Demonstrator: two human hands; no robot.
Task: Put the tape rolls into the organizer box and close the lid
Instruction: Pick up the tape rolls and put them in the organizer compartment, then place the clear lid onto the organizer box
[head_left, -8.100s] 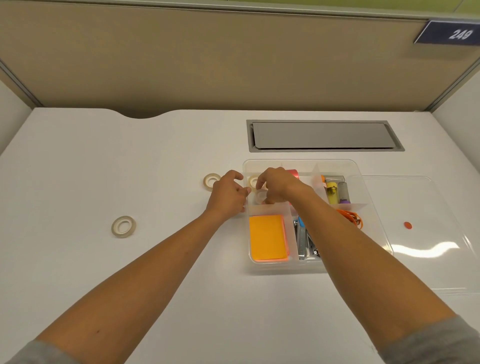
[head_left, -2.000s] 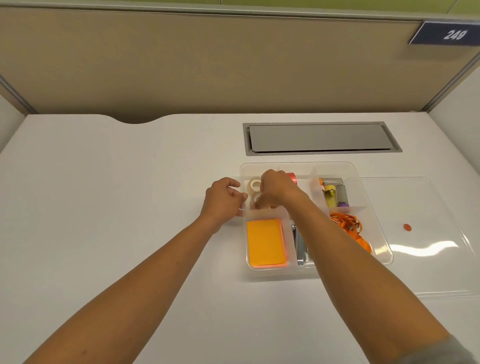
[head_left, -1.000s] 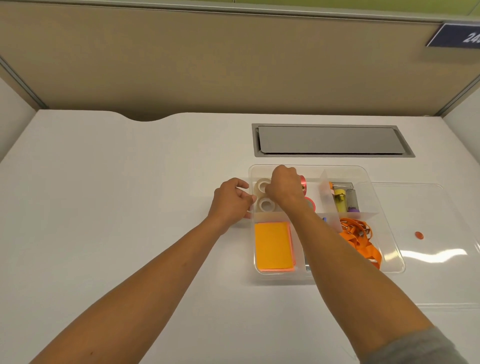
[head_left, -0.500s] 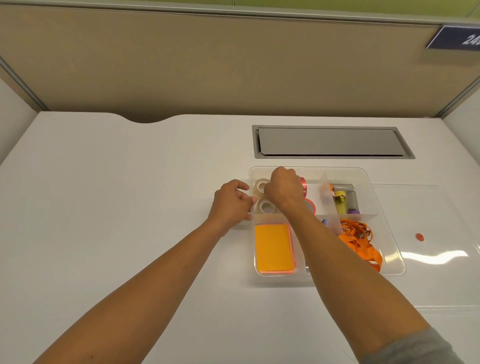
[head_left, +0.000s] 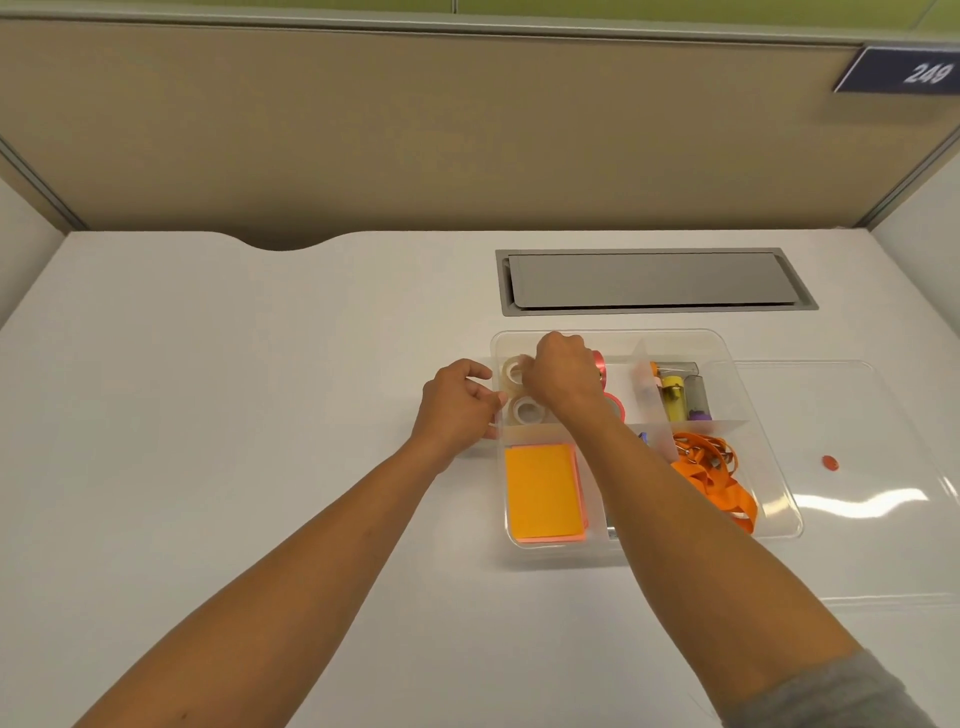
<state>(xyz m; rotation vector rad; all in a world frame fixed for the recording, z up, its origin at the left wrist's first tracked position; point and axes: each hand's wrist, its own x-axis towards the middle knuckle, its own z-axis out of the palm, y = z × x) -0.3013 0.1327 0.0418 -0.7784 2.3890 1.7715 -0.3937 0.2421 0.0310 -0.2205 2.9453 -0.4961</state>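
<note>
On the white worktop (head_left: 208, 415) the left hand (head_left: 457, 410) rests half-curled, holding nothing, against the clear box (head_left: 519, 551), whose far-left compartment holds two tape rolls (head_left: 527, 410) beneath the curled right hand (head_left: 563, 376), its grip unclear, while the lid (head_left: 857, 519) lies alongside.

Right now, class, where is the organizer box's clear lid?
The clear lid lies flat on the desk, against the right side of the organizer box, off it.
</note>
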